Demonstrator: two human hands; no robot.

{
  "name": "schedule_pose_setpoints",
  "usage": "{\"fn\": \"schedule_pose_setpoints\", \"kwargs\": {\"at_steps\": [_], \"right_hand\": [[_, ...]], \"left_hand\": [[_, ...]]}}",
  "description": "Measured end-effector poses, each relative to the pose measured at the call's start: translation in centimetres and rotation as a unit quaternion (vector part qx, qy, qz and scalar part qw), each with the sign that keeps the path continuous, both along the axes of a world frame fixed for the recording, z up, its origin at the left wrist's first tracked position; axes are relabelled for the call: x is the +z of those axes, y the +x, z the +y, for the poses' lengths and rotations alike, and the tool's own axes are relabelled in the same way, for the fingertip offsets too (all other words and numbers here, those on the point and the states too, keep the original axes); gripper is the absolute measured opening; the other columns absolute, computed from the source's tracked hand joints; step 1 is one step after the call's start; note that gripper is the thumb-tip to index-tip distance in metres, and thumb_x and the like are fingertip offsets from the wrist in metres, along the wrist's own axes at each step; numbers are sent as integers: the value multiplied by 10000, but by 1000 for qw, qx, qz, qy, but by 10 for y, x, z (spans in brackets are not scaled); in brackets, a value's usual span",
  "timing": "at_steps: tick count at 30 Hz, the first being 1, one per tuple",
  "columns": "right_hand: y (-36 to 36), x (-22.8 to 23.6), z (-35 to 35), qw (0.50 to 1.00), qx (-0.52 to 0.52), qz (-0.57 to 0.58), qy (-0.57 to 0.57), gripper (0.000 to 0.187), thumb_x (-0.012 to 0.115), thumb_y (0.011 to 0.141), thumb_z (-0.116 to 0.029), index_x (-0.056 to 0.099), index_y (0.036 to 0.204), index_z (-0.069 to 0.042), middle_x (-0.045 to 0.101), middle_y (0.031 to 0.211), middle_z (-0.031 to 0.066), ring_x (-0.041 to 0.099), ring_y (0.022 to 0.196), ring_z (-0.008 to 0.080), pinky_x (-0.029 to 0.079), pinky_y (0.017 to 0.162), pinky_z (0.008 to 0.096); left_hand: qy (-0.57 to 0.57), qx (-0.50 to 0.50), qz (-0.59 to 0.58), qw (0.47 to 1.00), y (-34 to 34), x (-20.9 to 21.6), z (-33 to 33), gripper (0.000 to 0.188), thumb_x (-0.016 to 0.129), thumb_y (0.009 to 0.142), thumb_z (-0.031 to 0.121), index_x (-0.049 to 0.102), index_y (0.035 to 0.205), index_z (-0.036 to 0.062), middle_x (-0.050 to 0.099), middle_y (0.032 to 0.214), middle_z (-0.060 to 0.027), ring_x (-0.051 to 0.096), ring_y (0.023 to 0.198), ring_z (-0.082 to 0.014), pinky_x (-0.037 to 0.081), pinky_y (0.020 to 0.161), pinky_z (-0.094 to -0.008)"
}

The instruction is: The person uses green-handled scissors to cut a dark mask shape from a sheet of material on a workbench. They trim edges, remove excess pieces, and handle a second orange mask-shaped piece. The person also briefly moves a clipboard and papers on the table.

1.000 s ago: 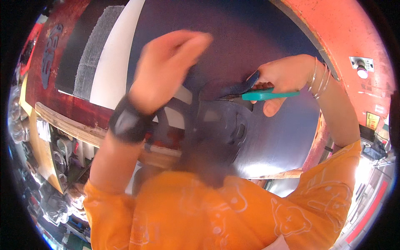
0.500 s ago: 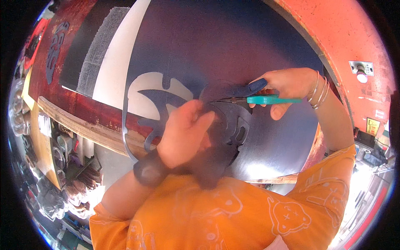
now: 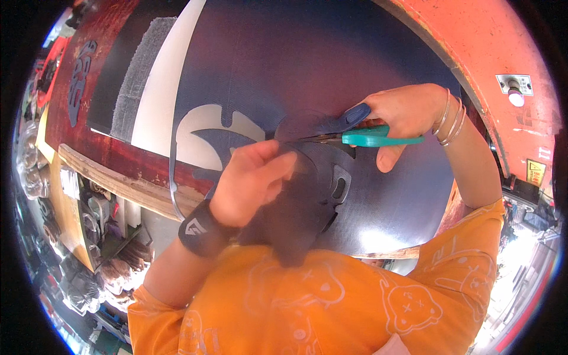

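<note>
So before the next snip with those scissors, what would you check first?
1. Right hand grips the teal-handled scissors: ok.
2. Left hand holds the dark cut piece: ok.
3. Blades set into the dark sheet: ok, though the tips are hard to make out.
4. Left fingers away from the blades: not ok, they sit close to the tips.
5. Cutting line ahead of the blades visible: cannot tell.
</note>
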State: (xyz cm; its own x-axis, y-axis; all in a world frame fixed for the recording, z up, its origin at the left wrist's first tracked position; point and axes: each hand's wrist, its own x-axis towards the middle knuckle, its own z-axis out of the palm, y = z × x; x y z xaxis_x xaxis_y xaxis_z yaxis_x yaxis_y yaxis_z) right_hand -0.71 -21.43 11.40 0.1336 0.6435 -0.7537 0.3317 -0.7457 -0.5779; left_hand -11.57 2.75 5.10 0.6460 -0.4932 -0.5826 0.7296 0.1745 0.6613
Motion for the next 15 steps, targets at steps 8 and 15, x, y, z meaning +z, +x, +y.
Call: {"fn": "schedule_pose_setpoints", "kwargs": {"at_steps": [8, 15], "right_hand": [[11, -8, 4, 997, -13, 64, 50, 462, 749, 682, -354, 620, 923, 18, 564, 657, 72, 516, 603, 170, 427, 555, 333], [25, -16, 8, 994, 34, 82, 61, 376, 736, 677, -267, 636, 890, 26, 531, 563, 43, 509, 516, 130, 412, 486, 282]], "left_hand": [[-31, -7, 18, 999, 2, -3, 5, 151, 549, 906, 163, 561, 794, 63, 485, 660, 51, 374, 487, -7, 259, 422, -169], [-69, -3, 41, 997, 3, -5, 8, 146, 543, 906, 145, 550, 786, 62, 481, 660, 43, 375, 485, -12, 257, 421, -176]]}}
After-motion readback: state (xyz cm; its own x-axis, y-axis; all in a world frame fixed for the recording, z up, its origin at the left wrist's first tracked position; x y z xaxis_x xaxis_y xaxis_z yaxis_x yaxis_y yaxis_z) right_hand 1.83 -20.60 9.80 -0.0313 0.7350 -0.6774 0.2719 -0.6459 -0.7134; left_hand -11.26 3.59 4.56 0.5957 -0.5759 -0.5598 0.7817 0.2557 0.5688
